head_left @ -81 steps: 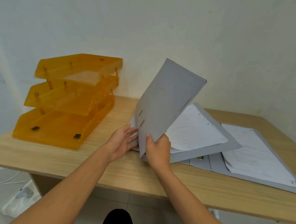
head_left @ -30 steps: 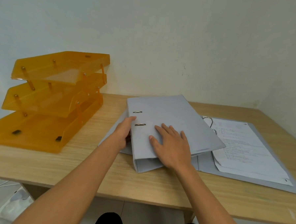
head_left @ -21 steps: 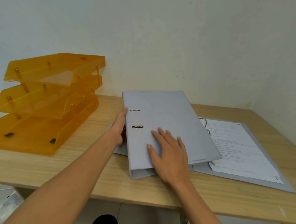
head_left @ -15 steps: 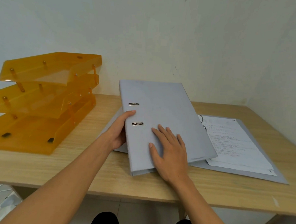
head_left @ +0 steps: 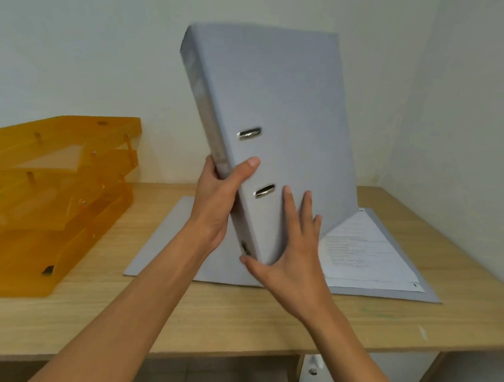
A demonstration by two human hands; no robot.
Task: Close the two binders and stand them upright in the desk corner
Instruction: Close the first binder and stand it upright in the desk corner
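Observation:
A closed grey binder (head_left: pixel 278 104) is raised off the desk, nearly upright and tilted to the left, with two metal slots on its front cover. My left hand (head_left: pixel 218 200) grips its spine, thumb over the cover. My right hand (head_left: pixel 291 251) holds its lower corner, fingers spread on the cover. A second grey binder (head_left: pixel 169 245) lies open flat on the wooden desk (head_left: pixel 238 315) beneath, with white printed pages (head_left: pixel 364 255) on its right half.
An orange three-tier plastic letter tray (head_left: pixel 49 197) stands at the desk's left. White walls meet in a corner at the back right (head_left: pixel 397 181), where the desk's bare back right part lies. The desk's front edge runs below my arms.
The closed binder lay flat under both hands before. Now both hands have lifted it off the open binder and tipped it almost upright.

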